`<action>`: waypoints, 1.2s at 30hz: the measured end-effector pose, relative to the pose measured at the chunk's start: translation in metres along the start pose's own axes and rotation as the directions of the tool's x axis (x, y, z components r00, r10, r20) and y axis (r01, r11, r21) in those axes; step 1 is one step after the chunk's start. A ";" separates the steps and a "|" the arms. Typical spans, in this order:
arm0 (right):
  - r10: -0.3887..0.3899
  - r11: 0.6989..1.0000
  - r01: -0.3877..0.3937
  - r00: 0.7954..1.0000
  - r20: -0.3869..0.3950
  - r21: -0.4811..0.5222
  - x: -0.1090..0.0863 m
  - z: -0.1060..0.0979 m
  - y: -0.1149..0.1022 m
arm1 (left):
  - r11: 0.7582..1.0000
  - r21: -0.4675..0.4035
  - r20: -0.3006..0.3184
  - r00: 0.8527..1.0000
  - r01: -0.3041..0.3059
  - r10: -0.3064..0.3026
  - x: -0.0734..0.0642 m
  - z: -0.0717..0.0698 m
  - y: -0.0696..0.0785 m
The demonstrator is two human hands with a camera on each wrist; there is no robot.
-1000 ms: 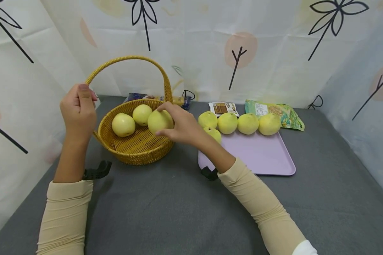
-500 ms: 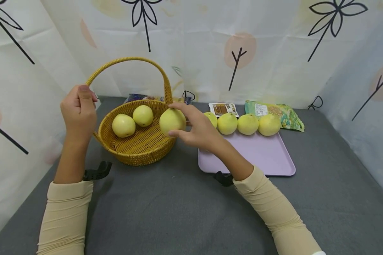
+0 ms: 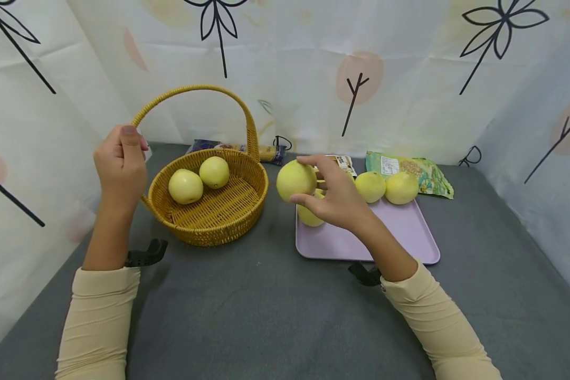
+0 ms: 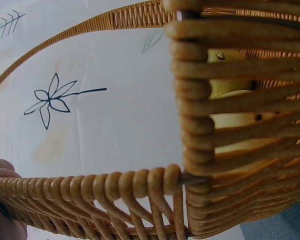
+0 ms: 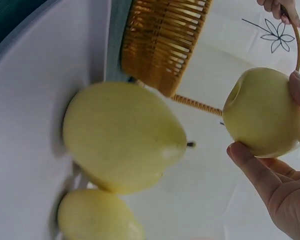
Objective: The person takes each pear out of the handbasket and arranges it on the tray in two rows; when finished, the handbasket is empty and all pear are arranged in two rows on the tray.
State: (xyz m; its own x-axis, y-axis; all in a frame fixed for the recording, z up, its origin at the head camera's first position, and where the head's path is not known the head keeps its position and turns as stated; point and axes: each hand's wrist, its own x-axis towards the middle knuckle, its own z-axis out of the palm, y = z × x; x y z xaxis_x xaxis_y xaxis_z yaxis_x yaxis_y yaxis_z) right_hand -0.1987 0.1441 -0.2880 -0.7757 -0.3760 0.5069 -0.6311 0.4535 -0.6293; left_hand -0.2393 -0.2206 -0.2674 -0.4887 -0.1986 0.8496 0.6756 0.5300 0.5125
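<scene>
Near the purple tray (image 3: 323, 245), a pear (image 3: 294, 180) (dimple (image 5: 234, 95) downward, long axis unclear) in the right hand (image 3: 336, 194).

Basket (image 3: 214, 236) is showing golden-brown weave, pears (image 3: 295, 181) pale yellow-green, tray (image 3: 389, 232) lilac, tablecloth (image 3: 266, 306) dark grey, sleeves (image 3: 100, 316) beige, bag (image 3: 423, 171) green and yellow, backdrop (image 3: 290, 68) white with black-line flower and peach-blotch print.

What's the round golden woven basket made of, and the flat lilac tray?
The round golden woven basket looks like wicker or plastic cane, slightly shiny: strands interlace. The flat lilac tray seems smooth plastic, maybe painted metal: even colour, rounded corners.
</scene>
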 end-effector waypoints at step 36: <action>0.468 0.836 -0.330 0.846 0.255 -0.439 -0.017 -0.048 0.056 | 1.000 0.016 -0.010 1.000 0.006 -0.006 0.000 0.001 0.001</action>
State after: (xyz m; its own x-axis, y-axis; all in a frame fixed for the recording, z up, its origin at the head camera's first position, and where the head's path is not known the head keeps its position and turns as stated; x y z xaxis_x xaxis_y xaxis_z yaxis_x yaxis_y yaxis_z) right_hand -0.2215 0.2150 -0.3036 -0.9499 -0.3121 -0.0163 -0.2743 0.8576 -0.4350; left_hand -0.2388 -0.2194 -0.2668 -0.4873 -0.2095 0.8477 0.6637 0.5421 0.5154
